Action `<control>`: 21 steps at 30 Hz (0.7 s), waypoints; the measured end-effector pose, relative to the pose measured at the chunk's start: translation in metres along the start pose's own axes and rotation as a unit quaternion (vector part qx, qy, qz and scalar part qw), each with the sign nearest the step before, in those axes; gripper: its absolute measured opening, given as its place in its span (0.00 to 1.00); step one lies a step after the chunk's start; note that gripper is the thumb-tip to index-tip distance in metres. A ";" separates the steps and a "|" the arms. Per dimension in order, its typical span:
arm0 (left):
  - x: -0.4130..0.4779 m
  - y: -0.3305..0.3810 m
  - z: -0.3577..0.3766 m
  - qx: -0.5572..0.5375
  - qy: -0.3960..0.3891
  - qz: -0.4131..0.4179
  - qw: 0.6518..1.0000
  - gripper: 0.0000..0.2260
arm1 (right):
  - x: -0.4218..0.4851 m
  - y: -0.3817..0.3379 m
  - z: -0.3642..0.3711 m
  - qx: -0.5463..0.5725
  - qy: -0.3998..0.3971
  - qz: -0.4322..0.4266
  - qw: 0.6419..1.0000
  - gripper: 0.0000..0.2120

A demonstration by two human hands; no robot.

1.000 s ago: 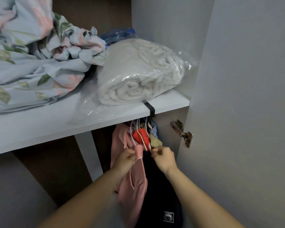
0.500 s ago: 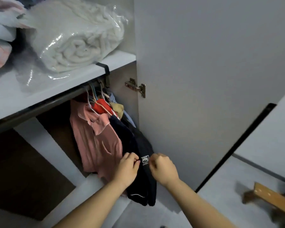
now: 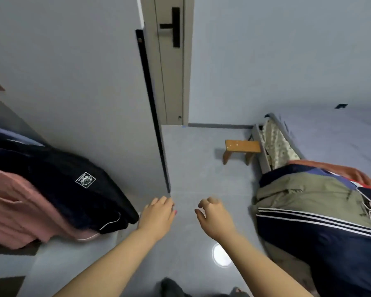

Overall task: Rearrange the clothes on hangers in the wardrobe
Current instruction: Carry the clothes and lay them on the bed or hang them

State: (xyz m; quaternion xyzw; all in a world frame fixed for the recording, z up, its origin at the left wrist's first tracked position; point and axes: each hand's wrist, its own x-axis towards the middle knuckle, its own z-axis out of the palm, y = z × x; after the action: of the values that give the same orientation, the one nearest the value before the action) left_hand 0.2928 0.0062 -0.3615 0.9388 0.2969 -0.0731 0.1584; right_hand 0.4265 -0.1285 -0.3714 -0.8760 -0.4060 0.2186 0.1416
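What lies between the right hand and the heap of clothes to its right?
Only bare grey floor, seen in the head view, separates the right hand from the heap of clothes.

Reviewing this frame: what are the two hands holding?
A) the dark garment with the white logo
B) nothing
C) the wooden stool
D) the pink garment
B: the left hand and right hand are out over the floor with loosely curled fingers and nothing in them. The dark garment and pink garment hang off to the left, with no fingers round them.
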 end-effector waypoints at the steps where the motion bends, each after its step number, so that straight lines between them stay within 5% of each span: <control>1: 0.003 0.015 0.006 0.019 -0.015 0.012 1.000 0.15 | -0.010 0.019 -0.002 -0.004 0.004 0.019 1.000 0.17; 21: 0.011 0.389 0.143 0.172 -0.107 0.223 0.954 0.19 | -0.211 0.337 -0.047 -0.011 0.015 0.298 0.954 0.22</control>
State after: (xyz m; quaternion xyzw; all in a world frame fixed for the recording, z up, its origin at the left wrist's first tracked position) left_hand 0.5209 -0.3379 -0.3997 0.9809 0.0441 -0.1858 0.0378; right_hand 0.5469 -0.5073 -0.4177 -0.9619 -0.1263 0.2331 0.0664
